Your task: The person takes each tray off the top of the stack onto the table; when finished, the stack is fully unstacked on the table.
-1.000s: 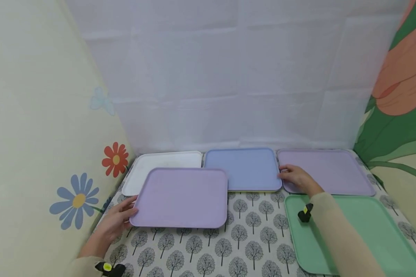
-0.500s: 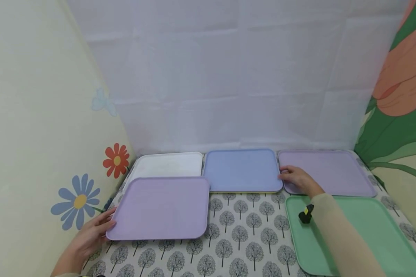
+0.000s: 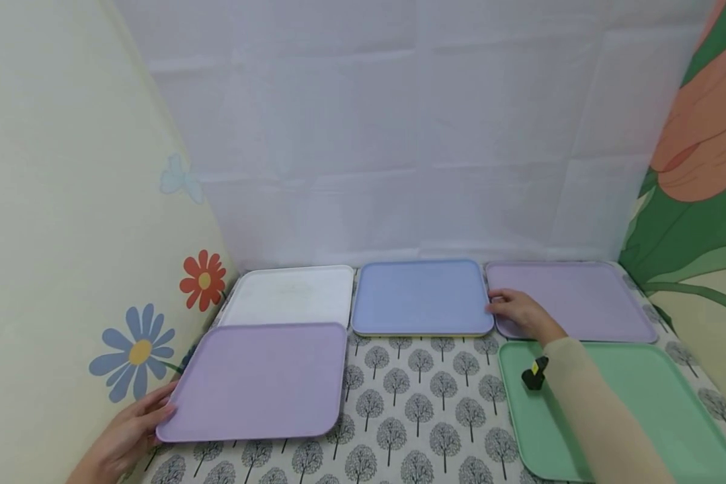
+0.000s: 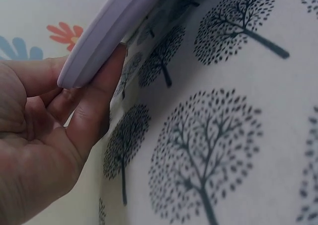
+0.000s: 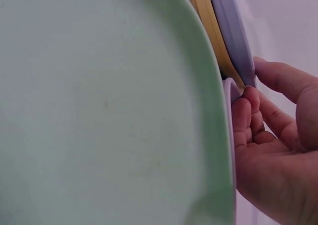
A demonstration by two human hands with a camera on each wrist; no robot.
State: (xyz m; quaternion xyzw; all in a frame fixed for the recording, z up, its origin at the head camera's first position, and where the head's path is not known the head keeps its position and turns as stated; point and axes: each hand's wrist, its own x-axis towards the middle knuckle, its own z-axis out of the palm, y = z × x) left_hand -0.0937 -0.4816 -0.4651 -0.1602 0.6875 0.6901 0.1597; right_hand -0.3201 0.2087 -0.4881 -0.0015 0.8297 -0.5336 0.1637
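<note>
A light purple tray (image 3: 257,383) is held by its left edge in my left hand (image 3: 124,433), raised over the cloth and tilted. The left wrist view shows its rim (image 4: 94,46) pinched between thumb and fingers. At the back middle lies a blue tray (image 3: 422,299), stacked on a yellow tray (image 5: 211,29) that shows only as a thin edge. My right hand (image 3: 520,314) grips the right edge of the blue tray, thumb on its rim and fingers curled at the side by the yellow one.
A white tray (image 3: 290,296) lies at the back left, its front edge behind the held tray. Another purple tray (image 3: 581,299) lies back right, and a green tray (image 3: 635,403) sits in front of it under my right forearm. A tree-print cloth (image 3: 420,417) covers the table.
My left hand has carried the purple tray left and toward me, away from the blue tray, uncovering more of the white tray. My right hand has stayed at the blue tray's edge.
</note>
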